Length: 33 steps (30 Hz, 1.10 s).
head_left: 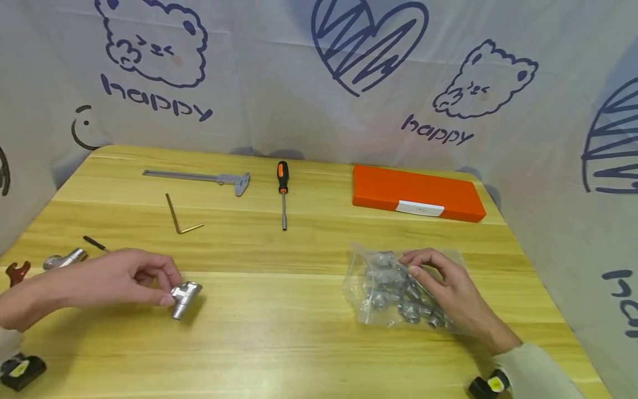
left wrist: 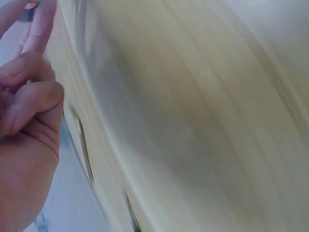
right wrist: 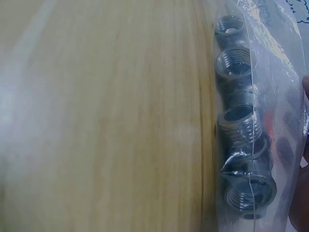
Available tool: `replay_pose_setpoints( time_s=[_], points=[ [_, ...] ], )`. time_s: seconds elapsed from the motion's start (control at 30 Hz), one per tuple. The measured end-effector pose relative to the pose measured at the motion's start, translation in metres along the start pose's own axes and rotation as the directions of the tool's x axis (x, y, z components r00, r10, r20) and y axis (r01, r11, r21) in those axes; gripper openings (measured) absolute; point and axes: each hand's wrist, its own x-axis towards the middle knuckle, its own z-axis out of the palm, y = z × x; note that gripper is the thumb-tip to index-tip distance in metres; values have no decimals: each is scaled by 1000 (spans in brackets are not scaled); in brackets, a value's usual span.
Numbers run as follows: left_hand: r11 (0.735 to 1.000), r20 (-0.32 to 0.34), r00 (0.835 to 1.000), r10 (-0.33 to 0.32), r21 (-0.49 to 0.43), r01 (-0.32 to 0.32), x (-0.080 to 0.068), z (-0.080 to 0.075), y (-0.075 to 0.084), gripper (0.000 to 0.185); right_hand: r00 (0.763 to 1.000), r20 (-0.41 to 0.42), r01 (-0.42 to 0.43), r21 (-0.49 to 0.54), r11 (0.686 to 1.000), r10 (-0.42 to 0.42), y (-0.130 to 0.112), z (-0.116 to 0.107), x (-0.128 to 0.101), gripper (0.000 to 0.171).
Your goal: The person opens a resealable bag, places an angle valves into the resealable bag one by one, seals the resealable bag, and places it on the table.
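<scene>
Between thumb and fingertips my left hand [head_left: 127, 277] pinches a shiny metal tee pipe fitting [head_left: 184, 299], held over the left part of the table. In the left wrist view the curled fingers [left wrist: 34, 104] fill the left edge, and only a bit of the fitting [left wrist: 30, 12] shows at the top. On the right, a clear plastic bag [head_left: 360, 307] of metal pipe fittings lies on the wood, and my right hand [head_left: 446, 288] pinches its upper side. Threaded openings of several fittings [right wrist: 239, 123] show through the plastic in the right wrist view, where most of that hand is out of frame.
A caliper [head_left: 189, 177], a hex key [head_left: 175, 216] and a nut driver [head_left: 283, 188] lie toward the back. An orange case [head_left: 413, 188] sits back right. Beside my left forearm are another metal fitting [head_left: 65, 259], a small black-handled tool [head_left: 94, 243] and a red wrench-like piece [head_left: 18, 272].
</scene>
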Motion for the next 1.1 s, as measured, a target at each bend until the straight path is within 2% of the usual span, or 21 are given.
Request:
replay_pose_setpoints(
  time_s=[0.07, 0.17, 0.33, 0.5, 0.7, 0.8, 0.9, 1.0, 1.1],
  points=[
    [997, 24, 999, 41, -60, -40, 18, 9, 16, 23, 1000, 4, 2, 1, 1000, -2, 0, 1, 1, 8],
    [992, 30, 997, 75, -99, -72, 48, 27, 42, 26, 1000, 5, 7, -4, 1000, -7, 0, 1, 2, 9],
    [988, 20, 998, 67, -140, -64, 103, 61, 76, 30, 1000, 9, 20, -1, 1000, -20, -2, 3, 5, 8],
    [984, -33, 998, 61, -164, -65, 158, 97, 104, 28, 999, 11, 39, -4, 999, -39, -3, 5, 6, 8],
    [979, -123, 990, 72, -182, -94, 199, 131, 142, 26, 1000, 11, 18, -12, 1000, -18, -3, 4, 7, 9],
    [966, -107, 990, 90, -234, -113, 211, 143, 157, 28, 1000, 5, 5, -7, 1000, -4, -2, 2, 5, 8],
    [954, -90, 992, 88, -279, -110, 212, 147, 161, 27, 1000, 3, 8, -5, 1000, -8, -1, 2, 5, 8],
    [950, -102, 992, 76, -294, -103, 201, 137, 150, 23, 1000, 4, 23, -6, 1000, -23, -1, 3, 6, 7],
    [956, -120, 990, 70, -275, -100, 183, 116, 130, 22, 999, 4, 34, -1, 999, -34, 0, 4, 7, 7]
  ],
)
